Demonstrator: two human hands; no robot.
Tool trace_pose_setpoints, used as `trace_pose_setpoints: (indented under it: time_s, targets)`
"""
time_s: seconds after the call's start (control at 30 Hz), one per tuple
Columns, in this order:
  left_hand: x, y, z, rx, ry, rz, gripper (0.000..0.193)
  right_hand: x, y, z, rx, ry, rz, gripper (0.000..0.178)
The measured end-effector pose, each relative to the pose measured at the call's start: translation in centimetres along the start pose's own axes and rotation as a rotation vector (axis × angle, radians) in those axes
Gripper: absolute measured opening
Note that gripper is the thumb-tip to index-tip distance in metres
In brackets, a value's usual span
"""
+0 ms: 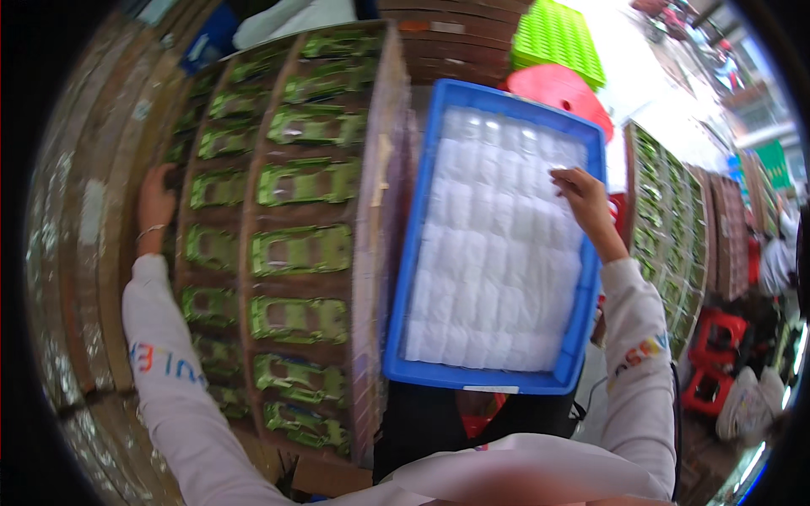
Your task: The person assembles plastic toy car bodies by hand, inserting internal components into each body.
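Observation:
A wooden-sided tray [359, 244] on my left holds rows of green car-shaped plastic shells [301, 250], split by brown dividers. My left hand [154, 207] reaches to its far left side, fingers curled at a small dark thing I cannot make out. On my lap rests a blue plastic crate [399, 333], filled with rows of white wrapped bundles [485, 253]. Over the crate's right side is my right hand [582, 198], thumb and fingertips pinched together just above the bundles. What the pinch holds, if anything, is too small to name.
Stacked brown trays [89, 219] line the left. Bright green crates [557, 38] and a red stool top [561, 93] stand beyond the blue crate. Another tray of green shells [666, 219] sits at right, near red stools [715, 337] and white shoes [749, 401].

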State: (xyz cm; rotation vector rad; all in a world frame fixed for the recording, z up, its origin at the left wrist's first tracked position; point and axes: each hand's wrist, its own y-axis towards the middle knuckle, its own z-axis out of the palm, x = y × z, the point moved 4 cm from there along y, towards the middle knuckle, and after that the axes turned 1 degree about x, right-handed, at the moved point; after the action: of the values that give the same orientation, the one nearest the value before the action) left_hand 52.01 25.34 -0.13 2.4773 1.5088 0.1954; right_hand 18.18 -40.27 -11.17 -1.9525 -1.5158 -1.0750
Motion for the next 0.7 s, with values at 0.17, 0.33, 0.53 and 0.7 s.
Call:
trace_pose_setpoints:
  time_s: [0.17,0.33,0.53,0.7]
  targets:
    - [-0.3,2.4,2.2,0.028,-0.034,-0.043,0.047,-2.1,0.4,-1.7,-0.076,-0.132,0.097,0.018]
    - [3.9,5.9,3.7,0.218,0.255,-0.127,0.037,-6.2,1.6,-2.4,-0.218,-0.35,0.179,0.019]
    - [-3.2,5.7,0.9,0.178,0.502,0.016,0.028,-4.8,3.1,-1.2,-0.169,-0.652,0.395,0.041]
    - [-1.1,3.5,-1.7,0.013,0.49,-0.053,0.023,-2.6,2.7,-0.4,-0.178,-0.805,0.193,0.039]
